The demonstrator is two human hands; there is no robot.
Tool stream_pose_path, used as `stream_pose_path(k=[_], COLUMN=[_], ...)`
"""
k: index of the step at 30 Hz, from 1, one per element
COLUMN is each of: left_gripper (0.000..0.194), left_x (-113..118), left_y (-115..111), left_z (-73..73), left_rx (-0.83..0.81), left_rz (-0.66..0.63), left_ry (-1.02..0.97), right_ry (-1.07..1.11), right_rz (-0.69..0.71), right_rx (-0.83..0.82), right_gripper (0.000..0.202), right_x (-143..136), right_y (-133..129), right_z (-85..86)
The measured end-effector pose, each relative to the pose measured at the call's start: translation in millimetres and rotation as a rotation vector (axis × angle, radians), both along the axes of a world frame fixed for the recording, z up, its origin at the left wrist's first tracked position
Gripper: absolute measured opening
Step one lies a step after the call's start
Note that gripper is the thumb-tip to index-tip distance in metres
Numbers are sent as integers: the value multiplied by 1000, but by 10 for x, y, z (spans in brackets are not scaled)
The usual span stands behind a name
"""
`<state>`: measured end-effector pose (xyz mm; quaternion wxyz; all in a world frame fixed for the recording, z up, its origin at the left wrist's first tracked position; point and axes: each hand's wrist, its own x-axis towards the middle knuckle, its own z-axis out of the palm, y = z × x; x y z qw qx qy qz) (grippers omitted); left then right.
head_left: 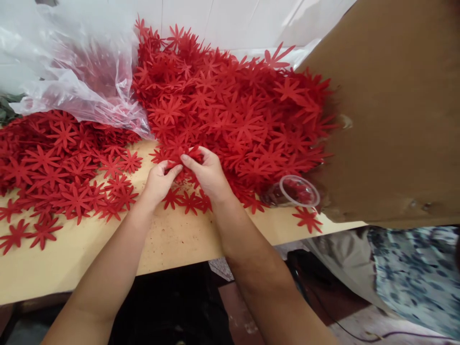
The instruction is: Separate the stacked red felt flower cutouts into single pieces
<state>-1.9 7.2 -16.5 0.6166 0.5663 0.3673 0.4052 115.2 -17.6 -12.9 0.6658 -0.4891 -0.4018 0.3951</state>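
My left hand (161, 178) and my right hand (207, 173) meet at the front edge of a big heap of red flower-shaped cutouts (230, 105). Between them is a red flower cutout (184, 171), pinched by the thumb and fingers of each hand. Its outline blends into the red heap behind, so I cannot tell whether it is one layer or more. Several loose red flowers (189, 203) lie on the table just below my hands. To the left, a second, flatter pile of red flowers (68, 167) spreads over the table.
A clear plastic cup (300, 190) lies at the heap's right edge, beside a single red flower (307, 219). The large cardboard box (388, 115) walls off the right side. A clear plastic bag (93, 72) stands behind the left pile. The wooden table (179, 244) ends close to me.
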Motion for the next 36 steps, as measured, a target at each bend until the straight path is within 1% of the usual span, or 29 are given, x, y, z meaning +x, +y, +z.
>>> stream_pose_path(k=[2, 3, 5, 7, 9, 11, 12, 15, 18, 21, 23, 26, 28, 30, 32, 34, 36], left_gripper=[16, 16, 22, 23, 20, 30, 36, 41, 34, 26, 22, 23, 30, 33, 33, 43, 47], left_x=[-19, -30, -46, -55, -58, -60, -61, -48, -8, 28, 35, 23, 6, -14, -33, -48, -53], left_y=[-6, -8, -6, 2, 9, 6, 0, -23, -27, -11, -4, -9, -13, -10, -3, -2, -8], left_z=[23, 29, 18, -16, -50, -62, -58, -43, -62, -90, -92, -81, -79, -83, -86, -79, -64], left_rx=[15, 33, 99, 247, 444, 581, 605, 561, 422, 292, 268, 268, 301, 402, 518, 568, 560], left_rz=[-36, -26, 39, 123, 191, 227, 227, 171, 116, 135, 152, 161, 142, 158, 229, 263, 228], left_ry=[57, 109, 249, 357, 392, 367, 346, 273, 217, 185, 167, 178, 255, 354, 419, 399, 343], right_ry=[53, 74, 64, -19, -116, -175, -196, -244, -230, -194, -185, -179, -181, -200, -229, -256, -272], right_rz=[-90, -133, -206, -249, -244, -221, -216, -200, -141, -84, -61, -59, -90, -136, -176, -191, -178], right_rx=[10, 17, 33, 45, 52, 63, 70, 84, 109, 127, 115, 100, 102, 105, 112, 123, 139], right_gripper=[34, 34, 35, 35, 34, 33, 33, 33, 35, 39, 41, 42, 40, 39, 37, 36, 35], right_x=[62, 94, 142, 161, 154, 131, 117, 59, -11, -59, -68, -47, -17, 15, 36, 38, 21], right_y=[16, 25, 39, 43, 37, 28, 24, 18, 16, 14, 10, 2, 1, 5, 10, 10, 6], right_z=[-14, -20, -26, -20, -7, 4, 7, 2, -8, -7, 4, 25, 31, 29, 20, 13, 12])
